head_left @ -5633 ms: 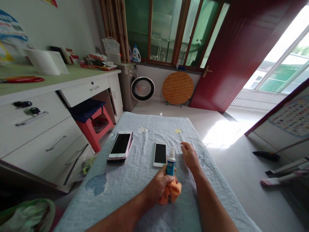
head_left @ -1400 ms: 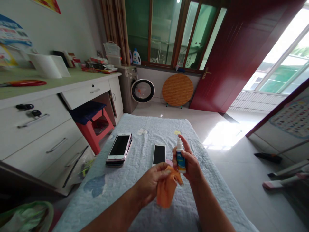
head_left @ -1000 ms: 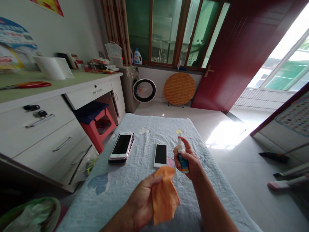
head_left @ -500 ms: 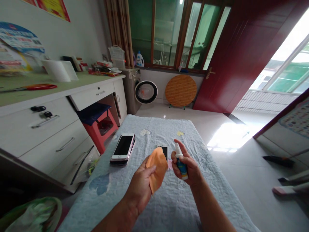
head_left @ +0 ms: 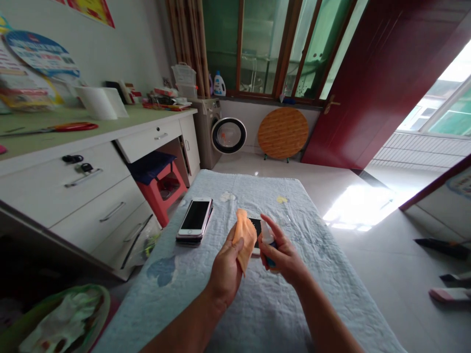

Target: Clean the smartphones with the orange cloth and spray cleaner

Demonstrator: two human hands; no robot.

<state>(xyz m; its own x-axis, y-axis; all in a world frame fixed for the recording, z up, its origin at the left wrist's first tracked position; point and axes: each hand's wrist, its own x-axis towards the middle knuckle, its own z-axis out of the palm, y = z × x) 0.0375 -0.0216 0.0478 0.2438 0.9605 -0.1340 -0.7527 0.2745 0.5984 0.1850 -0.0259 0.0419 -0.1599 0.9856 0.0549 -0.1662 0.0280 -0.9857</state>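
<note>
My left hand point(head_left: 227, 262) is closed around an orange cloth point(head_left: 246, 240), thumb pressed on its near face. Close to its right, my right hand point(head_left: 281, 250) grips a small spray bottle point(head_left: 271, 245) with a white nozzle and a blue label; the index finger is up by the nozzle. Behind the cloth and the bottle a white-framed smartphone point(head_left: 256, 225) lies on the covered table, partly hidden by both. Left of my hands sits a stack of smartphones point(head_left: 195, 218), the top one white with a dark screen.
The table wears a pale blue quilted cover point(head_left: 176, 314). On the left stand a white desk point(head_left: 91, 189) and a red stool point(head_left: 167, 193). A waste basket point(head_left: 105, 306) is at the lower left. Farther back are a washing machine point(head_left: 206, 132) and a round wooden tabletop point(head_left: 283, 132).
The spray bottle has turned and come nearer the cloth, its nozzle now beside it. The cloth has been tilted more upright. The view has swung slightly left.
</note>
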